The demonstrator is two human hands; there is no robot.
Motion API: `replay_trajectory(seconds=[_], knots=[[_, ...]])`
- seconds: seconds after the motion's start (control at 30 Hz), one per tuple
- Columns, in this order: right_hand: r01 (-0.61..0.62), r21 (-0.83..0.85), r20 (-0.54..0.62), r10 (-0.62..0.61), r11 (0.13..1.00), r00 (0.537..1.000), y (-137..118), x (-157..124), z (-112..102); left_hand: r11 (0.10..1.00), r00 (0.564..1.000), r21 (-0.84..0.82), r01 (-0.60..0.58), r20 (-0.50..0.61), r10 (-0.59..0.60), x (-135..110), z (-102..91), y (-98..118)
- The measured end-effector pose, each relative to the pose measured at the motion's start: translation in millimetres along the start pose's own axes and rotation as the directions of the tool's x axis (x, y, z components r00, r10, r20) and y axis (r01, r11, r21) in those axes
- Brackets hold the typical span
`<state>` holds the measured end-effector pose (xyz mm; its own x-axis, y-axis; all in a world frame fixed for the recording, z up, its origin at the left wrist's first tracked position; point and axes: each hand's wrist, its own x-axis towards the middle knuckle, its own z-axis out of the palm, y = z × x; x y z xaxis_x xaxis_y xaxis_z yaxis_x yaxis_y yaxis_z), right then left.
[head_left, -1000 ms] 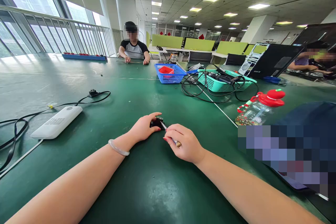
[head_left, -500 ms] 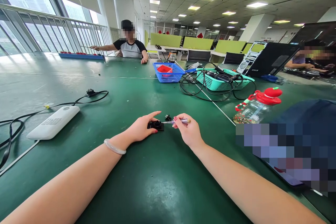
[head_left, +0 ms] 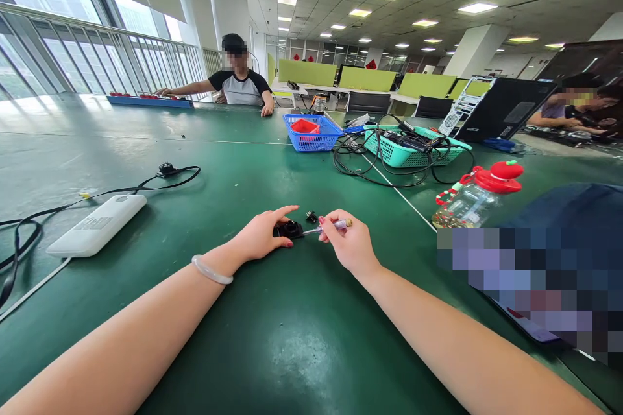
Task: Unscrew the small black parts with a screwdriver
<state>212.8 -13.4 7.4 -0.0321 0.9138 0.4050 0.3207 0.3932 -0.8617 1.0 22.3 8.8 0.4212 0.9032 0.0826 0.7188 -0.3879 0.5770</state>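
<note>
My left hand (head_left: 263,232) holds a small black device (head_left: 291,229) against the green tabletop, gripped between thumb and fingers, with the index finger reaching out above it. Pinched in my right hand (head_left: 348,240) is a screwdriver (head_left: 341,225) with a clear purplish handle. Its thin shaft points left, and the tip meets the right end of the black device; whether it sits in a screw is too small to tell. Just behind them lies a small black part (head_left: 311,216), apart from both hands.
A white power bank (head_left: 100,225) with cables lies left. Farther back stand a blue basket (head_left: 314,141) and a teal basket (head_left: 396,154) with black cables. At right are a red-lidded bottle (head_left: 479,198) and dark fabric (head_left: 574,214). Another person (head_left: 241,87) sits across the table.
The screwdriver tip has dropped slightly, from the top of the black device to its right end. The person across the table has drawn their extended hand lower over the blue tray.
</note>
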Motion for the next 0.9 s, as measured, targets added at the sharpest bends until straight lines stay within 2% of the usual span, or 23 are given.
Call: replay_trajectory(seconds=[0.07,0.13,0.2,0.3,0.37,0.43,0.57,0.63,0.8,0.9], knots=[[0.090,-0.060,-0.002,-0.090,0.994,0.996,-3.7,-1.9,-0.2,1.000,1.000,-0.008,-0.004,-0.005,0.004,-0.3,0.4,-0.6],[0.235,-0.122,0.013,-0.235,0.964,0.972,-7.5,-6.0,0.1,1.000,1.000,-0.015,-0.009,-0.006,0.009,-0.2,1.1,-1.7],[0.370,-0.142,0.073,-0.363,0.918,0.929,-10.0,-10.4,1.1,0.999,1.000,-0.022,-0.023,-0.001,0.023,0.2,1.8,-3.0],[0.455,-0.092,0.216,-0.429,0.886,0.877,-10.1,-13.7,3.2,0.998,0.999,-0.022,-0.050,0.005,0.050,0.8,2.5,-4.9],[0.451,-0.067,0.277,-0.418,0.890,0.865,-9.0,-13.1,3.6,0.998,0.998,-0.023,-0.057,0.005,0.057,0.9,2.8,-5.9],[0.430,-0.048,0.272,-0.402,0.902,0.874,-8.5,-11.4,2.4,0.998,0.998,-0.027,-0.056,0.006,0.056,0.8,2.9,-6.2],[0.378,-0.037,0.104,-0.372,0.925,0.922,-9.0,-8.1,-2.6,0.998,0.998,-0.027,-0.061,0.006,0.061,0.8,2.8,-4.9],[0.358,-0.064,0.056,-0.355,0.931,0.933,-8.3,-6.7,-4.0,0.998,0.998,-0.028,-0.058,0.003,0.058,1.0,2.5,-3.9],[0.359,-0.097,0.117,-0.348,0.928,0.930,-3.0,-4.0,-2.5,0.998,0.998,-0.040,-0.054,0.009,0.055,0.8,1.9,-2.5],[0.305,-0.053,0.108,-0.298,0.951,0.948,-0.2,-2.8,-2.5,0.997,0.998,-0.036,-0.066,-0.025,0.065,-0.9,1.4,-1.0]])
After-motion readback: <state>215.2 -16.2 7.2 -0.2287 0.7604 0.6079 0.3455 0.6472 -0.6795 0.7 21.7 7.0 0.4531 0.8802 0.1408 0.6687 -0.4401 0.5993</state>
